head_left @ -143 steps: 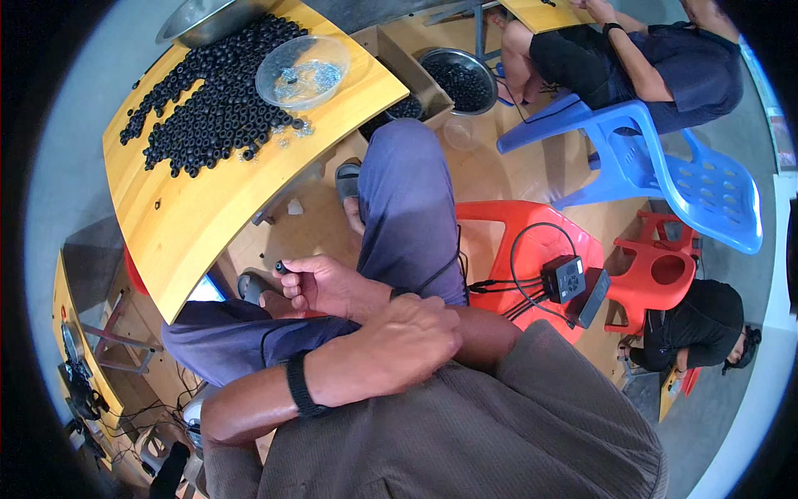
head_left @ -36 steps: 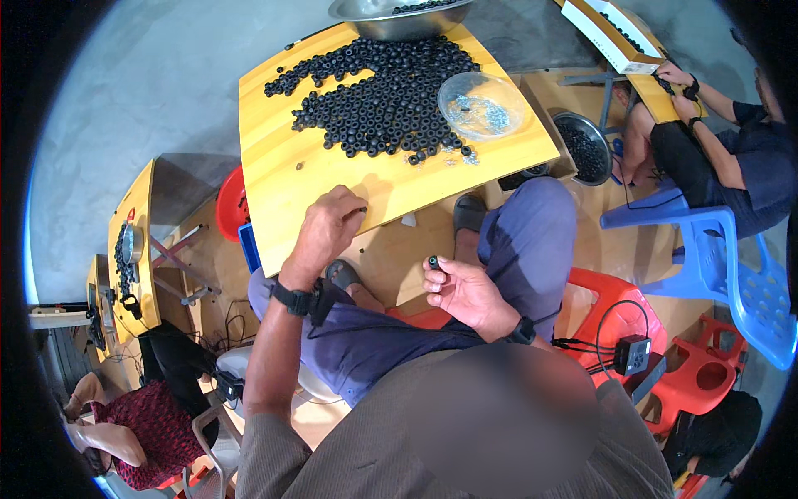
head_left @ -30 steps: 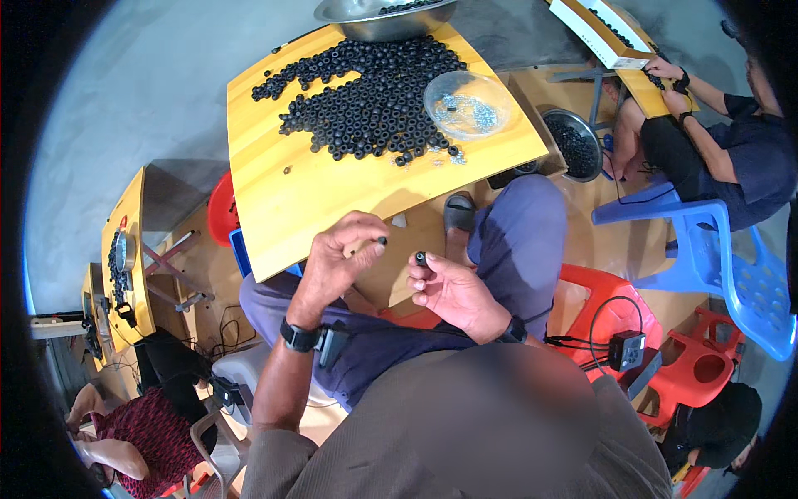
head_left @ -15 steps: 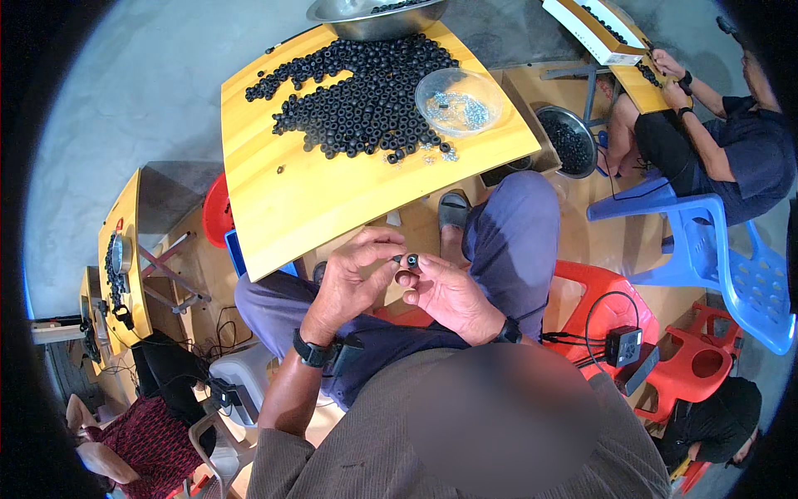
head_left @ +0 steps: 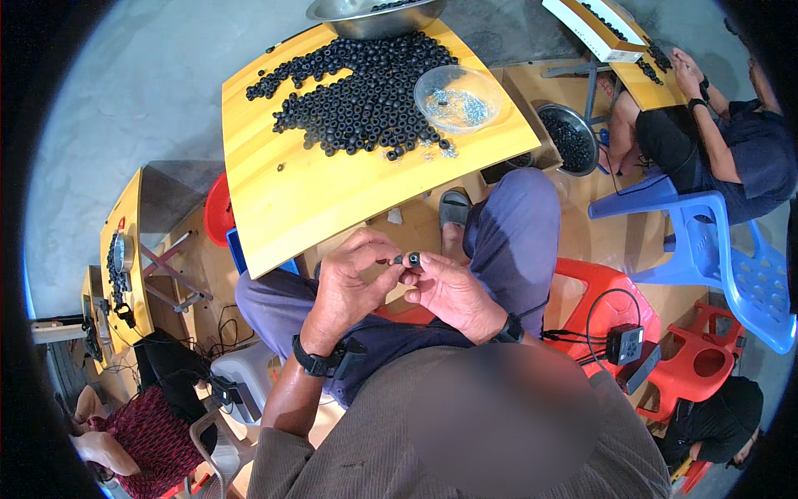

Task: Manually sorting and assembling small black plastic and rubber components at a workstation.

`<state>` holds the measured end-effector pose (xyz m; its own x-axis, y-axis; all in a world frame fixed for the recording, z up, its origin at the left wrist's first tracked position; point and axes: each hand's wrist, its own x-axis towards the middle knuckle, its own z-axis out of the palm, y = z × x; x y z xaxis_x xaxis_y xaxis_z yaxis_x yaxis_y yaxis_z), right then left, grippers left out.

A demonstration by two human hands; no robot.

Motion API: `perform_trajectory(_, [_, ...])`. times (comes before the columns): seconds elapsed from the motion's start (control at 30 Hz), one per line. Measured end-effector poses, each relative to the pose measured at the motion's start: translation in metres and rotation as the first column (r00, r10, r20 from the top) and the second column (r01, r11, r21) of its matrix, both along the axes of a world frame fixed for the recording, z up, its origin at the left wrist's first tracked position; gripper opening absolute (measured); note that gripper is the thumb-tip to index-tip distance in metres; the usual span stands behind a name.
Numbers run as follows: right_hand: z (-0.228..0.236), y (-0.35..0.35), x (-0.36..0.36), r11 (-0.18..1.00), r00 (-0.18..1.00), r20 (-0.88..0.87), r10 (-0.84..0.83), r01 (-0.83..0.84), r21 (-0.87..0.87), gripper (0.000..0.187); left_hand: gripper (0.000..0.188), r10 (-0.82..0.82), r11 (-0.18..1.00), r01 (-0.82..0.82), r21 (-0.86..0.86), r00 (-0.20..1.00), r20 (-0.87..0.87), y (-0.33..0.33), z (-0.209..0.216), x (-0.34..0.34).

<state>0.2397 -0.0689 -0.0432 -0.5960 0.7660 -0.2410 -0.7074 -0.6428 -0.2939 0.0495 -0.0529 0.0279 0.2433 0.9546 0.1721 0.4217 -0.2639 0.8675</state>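
Note:
Both my hands meet over my lap, just off the near edge of the yellow table (head_left: 291, 220). Between thumb and fingers, my right hand (head_left: 455, 298) grips a small round black part (head_left: 414, 259) with a hole showing in its end. Close beside it, my left hand (head_left: 353, 270) pinches a tiny dark piece (head_left: 398, 259), too small to name. On the tabletop lies a wide spread of similar black round parts (head_left: 357, 108). A clear plastic bowl (head_left: 428, 83) with small shiny bits stands at the right of the spread, a few bits scattered next to it.
A metal basin (head_left: 374, 27) stands at the table's far edge. Another basin (head_left: 592, 154) of dark parts sits low on the right. A co-worker (head_left: 715, 141) works at a side table with a white box (head_left: 594, 33). Red stools (head_left: 573, 291) and a blue chair (head_left: 715, 241) flank me.
My hands keep nearly the same place and grip, with the black part turned slightly. The co-worker on the right has shifted their hands at the side table.

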Motion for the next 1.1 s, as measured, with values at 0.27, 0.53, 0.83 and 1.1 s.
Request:
perform_trajectory(0.27, [0.005, -0.001, 0.001, 1.0, 1.0, -0.004, -0.001, 0.001, -0.01, 0.028, 0.016, -0.01, 1.0, 0.009, 0.012, 0.989, 0.148, 0.0, -0.015, 0.0])
perform_trajectory(0.53, [0.006, -0.002, -0.001, 1.0, 1.0, 0.011, -0.001, 0.001, -0.004, 0.027, 0.022, -0.008, 0.993, 0.05, -0.11, 0.936, 0.352, -0.005, -0.026, -0.003])
perform_trajectory(0.83, [0.002, -0.004, -0.001, 1.0, 1.0, 0.004, -0.025, 0.025, 0.007, 0.027, 0.02, 0.025, 1.0, -0.024, -0.018, 0.997, 0.066, -0.012, -0.005, 0.003])
perform_trajectory(1.1, [0.014, -0.006, -0.002, 0.999, 1.0, -0.023, -0.016, 0.015, -0.03, 0.025, 0.023, 0.039, 0.996, 0.0, -0.092, 0.904, 0.425, -0.014, -0.019, 0.002])
